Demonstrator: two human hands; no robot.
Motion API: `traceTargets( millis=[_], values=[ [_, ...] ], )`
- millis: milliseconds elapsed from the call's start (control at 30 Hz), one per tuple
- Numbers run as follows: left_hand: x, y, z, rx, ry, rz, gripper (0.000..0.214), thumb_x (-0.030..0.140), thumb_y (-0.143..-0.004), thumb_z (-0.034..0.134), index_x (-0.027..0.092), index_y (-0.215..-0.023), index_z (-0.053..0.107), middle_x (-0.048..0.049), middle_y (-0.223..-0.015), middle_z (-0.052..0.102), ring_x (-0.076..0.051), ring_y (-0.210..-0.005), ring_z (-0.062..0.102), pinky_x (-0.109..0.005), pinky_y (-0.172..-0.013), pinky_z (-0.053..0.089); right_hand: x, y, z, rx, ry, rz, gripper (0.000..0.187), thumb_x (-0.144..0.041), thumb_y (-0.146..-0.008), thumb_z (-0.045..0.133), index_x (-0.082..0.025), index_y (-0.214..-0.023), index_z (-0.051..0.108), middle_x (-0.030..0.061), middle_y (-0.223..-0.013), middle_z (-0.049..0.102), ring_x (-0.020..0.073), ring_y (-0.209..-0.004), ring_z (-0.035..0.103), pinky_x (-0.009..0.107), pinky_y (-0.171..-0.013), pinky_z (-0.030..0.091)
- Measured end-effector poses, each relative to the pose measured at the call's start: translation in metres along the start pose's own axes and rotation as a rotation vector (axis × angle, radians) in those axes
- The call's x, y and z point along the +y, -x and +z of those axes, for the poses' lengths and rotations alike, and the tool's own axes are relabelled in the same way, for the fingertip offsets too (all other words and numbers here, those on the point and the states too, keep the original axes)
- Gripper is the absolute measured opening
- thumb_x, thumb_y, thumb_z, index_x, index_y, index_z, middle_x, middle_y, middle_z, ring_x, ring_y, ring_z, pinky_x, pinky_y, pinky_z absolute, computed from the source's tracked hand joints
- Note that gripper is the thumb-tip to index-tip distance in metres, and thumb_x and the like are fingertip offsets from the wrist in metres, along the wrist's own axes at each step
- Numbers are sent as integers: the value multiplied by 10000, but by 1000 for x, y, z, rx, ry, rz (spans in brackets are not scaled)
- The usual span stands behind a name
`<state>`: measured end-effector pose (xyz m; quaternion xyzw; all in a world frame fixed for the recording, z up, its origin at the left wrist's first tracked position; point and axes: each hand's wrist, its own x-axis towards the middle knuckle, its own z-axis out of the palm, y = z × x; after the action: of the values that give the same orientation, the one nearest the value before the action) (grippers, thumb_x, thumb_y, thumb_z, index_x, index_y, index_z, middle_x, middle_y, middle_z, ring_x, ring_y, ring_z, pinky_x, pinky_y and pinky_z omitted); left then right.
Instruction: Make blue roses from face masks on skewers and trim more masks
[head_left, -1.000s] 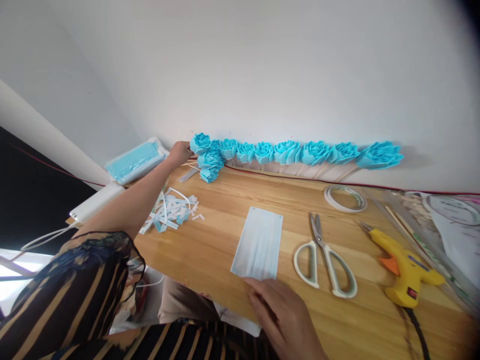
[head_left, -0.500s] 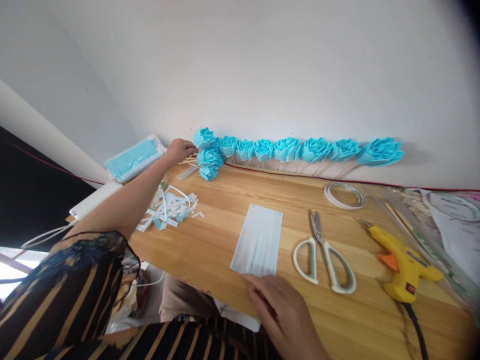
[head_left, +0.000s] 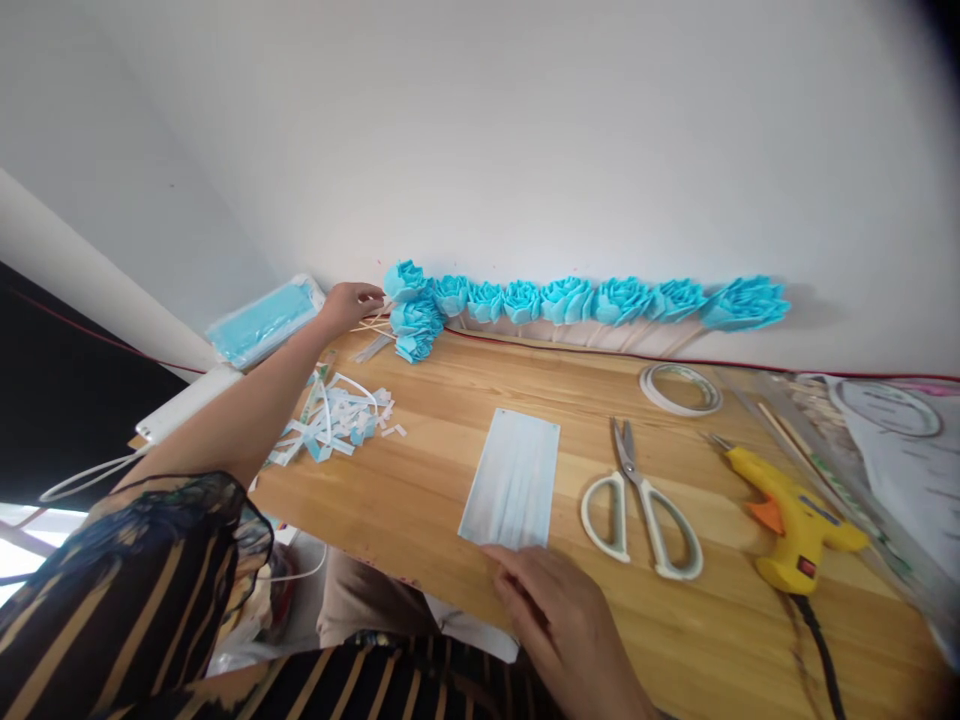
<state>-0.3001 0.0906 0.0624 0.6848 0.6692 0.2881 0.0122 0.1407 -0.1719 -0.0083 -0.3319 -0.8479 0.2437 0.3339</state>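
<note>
Bright-blue ruffled fabric-like flowers (head_left: 624,300) on pale sticks, seven in a row and at least three clustered at left, rest along a white wall (head_left: 465,130). The left hand's (head_left: 354,304) fingers bunch narrowly just beside the cluster's top bloom. One pale-blue pleated rectangular mask sheet (head_left: 511,480) lies flat, its near edge behind the right hand's (head_left: 564,618) loosely curled fingers. Whether either hand grips anything cannot be told. One pair of white-handled scissors (head_left: 651,515) lies alongside.
</note>
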Motion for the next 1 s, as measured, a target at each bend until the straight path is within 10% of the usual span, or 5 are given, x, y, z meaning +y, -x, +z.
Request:
traceTargets(
  millis=[1000],
  values=[
    [-1, 7, 12, 35, -160, -56, 334, 344, -822, 553, 166, -954, 804, -93, -956, 786, -255, -883, 674, -299, -754, 449, -1, 1, 0, -5, 9, 23, 232, -175, -991, 508, -228, -1162, 656, 7, -848, 735, 187, -743, 686, 308, -664, 536]
  ],
)
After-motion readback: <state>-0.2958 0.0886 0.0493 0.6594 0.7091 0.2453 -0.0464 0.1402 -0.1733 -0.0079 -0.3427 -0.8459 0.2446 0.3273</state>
